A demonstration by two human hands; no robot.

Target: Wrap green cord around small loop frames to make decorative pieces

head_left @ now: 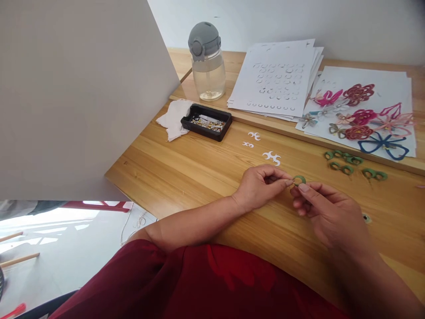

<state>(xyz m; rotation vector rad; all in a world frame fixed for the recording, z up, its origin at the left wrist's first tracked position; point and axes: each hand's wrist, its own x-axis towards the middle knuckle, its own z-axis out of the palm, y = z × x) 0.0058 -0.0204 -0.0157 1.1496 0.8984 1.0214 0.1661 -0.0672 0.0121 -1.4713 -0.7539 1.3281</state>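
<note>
Between my two hands is a small green crescent-shaped piece (299,178), held just above the wooden table. My left hand (260,186) pinches its left end between thumb and fingertips. On the opposite side, my right hand (327,208) grips it with thumb and forefinger. Several similar green crescent pieces (347,168), joined in pairs with thin wire-like ends, lie to the right beyond my right hand. White paper crescent cut-outs (271,157) rest on the table past my left hand.
A black tray (226,129) of small beads sits by a white cloth (174,117). Behind it stands a water bottle (208,71). Paper sheets with cut-outs (275,57) and colourful flower ornaments (360,131) lie at the back. A pale panel (73,97) rises at left.
</note>
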